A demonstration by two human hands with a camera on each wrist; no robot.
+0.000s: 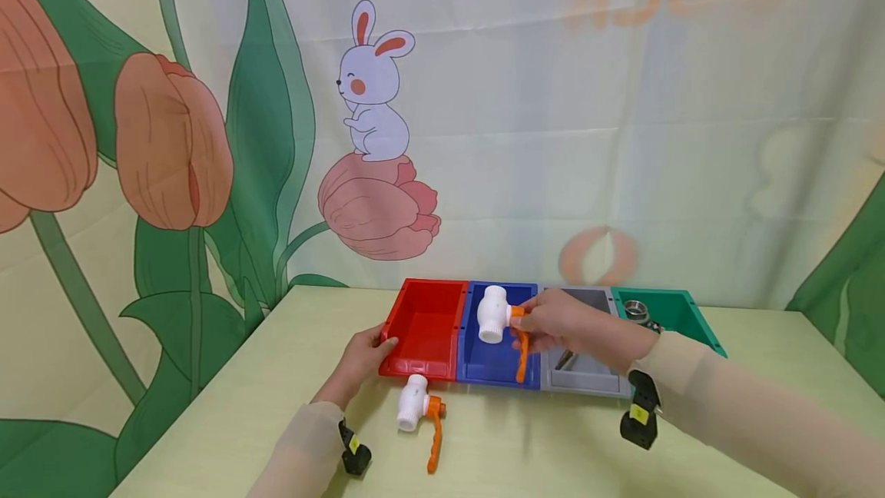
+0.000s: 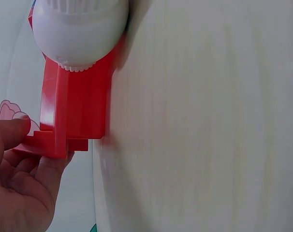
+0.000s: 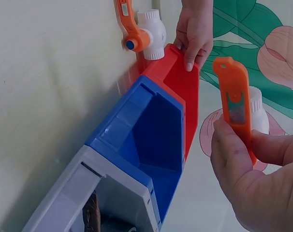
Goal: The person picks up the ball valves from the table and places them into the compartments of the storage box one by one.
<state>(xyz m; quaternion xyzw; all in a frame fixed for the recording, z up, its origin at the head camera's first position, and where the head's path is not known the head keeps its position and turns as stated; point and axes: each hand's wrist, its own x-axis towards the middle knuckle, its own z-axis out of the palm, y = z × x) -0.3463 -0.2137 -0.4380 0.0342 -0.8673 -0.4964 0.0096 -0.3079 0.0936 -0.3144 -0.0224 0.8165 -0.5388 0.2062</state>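
Right grip (image 1: 556, 323) pinching orange-handled white plastic ball valve (image 1: 493, 315), apparently above blue plastic bin (image 1: 477, 360); not yet set down. Matching valve (image 1: 412, 403) lying at 7 o'clock on pale surface (image 1: 525, 444), also unbinned. Left grip (image 1: 359, 356) pinching rim of red plastic bin (image 1: 425, 333).

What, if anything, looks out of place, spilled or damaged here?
Perhaps the loose valve: it lies on the table in front of the red bin, outside every bin. The other valve is in the right hand. Nothing visible looks spilled or damaged.
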